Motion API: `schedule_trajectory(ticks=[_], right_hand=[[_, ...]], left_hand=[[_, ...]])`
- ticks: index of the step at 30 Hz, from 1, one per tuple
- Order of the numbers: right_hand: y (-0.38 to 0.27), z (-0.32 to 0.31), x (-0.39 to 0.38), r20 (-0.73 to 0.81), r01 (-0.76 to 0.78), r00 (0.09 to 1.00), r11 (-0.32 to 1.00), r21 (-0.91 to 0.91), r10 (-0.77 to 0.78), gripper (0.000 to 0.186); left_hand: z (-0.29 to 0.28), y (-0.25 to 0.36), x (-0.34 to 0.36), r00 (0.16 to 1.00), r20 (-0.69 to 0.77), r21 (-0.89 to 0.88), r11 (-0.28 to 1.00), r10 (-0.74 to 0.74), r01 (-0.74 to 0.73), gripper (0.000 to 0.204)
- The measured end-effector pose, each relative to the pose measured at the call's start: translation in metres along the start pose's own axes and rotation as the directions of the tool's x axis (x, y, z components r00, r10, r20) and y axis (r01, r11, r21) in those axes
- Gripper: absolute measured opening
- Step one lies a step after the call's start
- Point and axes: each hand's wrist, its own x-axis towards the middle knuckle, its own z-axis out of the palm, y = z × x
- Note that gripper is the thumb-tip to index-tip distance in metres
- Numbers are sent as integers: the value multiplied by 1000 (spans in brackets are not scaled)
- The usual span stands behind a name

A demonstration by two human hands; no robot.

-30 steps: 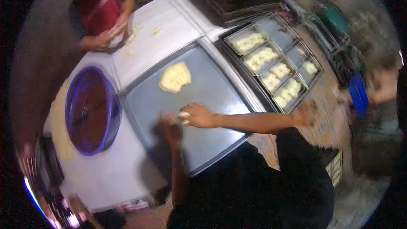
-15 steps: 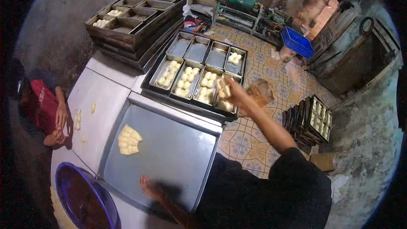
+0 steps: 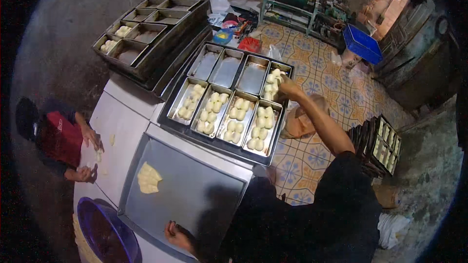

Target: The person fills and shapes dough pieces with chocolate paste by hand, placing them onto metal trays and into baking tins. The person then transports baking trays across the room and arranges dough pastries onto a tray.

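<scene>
The white surface (image 3: 122, 131) stretches out under everything, and on it, right beneath the left hand (image 3: 178, 234), lies the big flat metal tray (image 3: 195, 199). That left hand is pressed down on the tray's near edge, fingers spread flat, its grip holding nothing. Out ahead of it on the tray sits a lone slab of pale dough (image 3: 147, 178), well apart from the fingers.

Beyond the flat tray, the dark rack of loaf tins (image 3: 229, 97) takes the reach of the right hand (image 3: 287, 87). The arm is stretched long across it, and the right hand's grip is curled around pale dough balls (image 3: 273, 82) over the far-right tin, at the rack's outer corner; how tight the fingers close is hard to make out. The four tins nearer than that grip are filled with rows of dough balls; the three tins to its left in the far row look bare.

Farther left of the right hand, a second stack of dark tins (image 3: 146, 24) sits at the surface's far end. Just left of the left hand, a purple tub (image 3: 105, 234) crowds the corner. Across the surface, another person (image 3: 56, 139) in red works small dough with both hands.
</scene>
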Motion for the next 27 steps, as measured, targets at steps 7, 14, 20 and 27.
schedule_trajectory(ticks=[7, 14, 20, 27], right_hand=[[-60, -71, 13, 192, 299, 952, 574, -763, -240, 40], [11, -82, 89, 344, 418, 897, 282, -863, -278, 10], [-5, -69, 76, 422, 598, 781, 360, -716, -460, 19], [-15, -76, 43, 216, 586, 777, 555, -591, -591, 37]], left_hand=[[178, 188, -56, 867, 375, -391, 904, 327, -171, 25], [407, 310, -168, -29, 677, -558, 486, 736, -672, 49], [489, 311, -191, 65, 778, -236, 388, 624, -891, 73], [522, 331, -200, 93, 827, -141, 363, 555, -921, 75]])
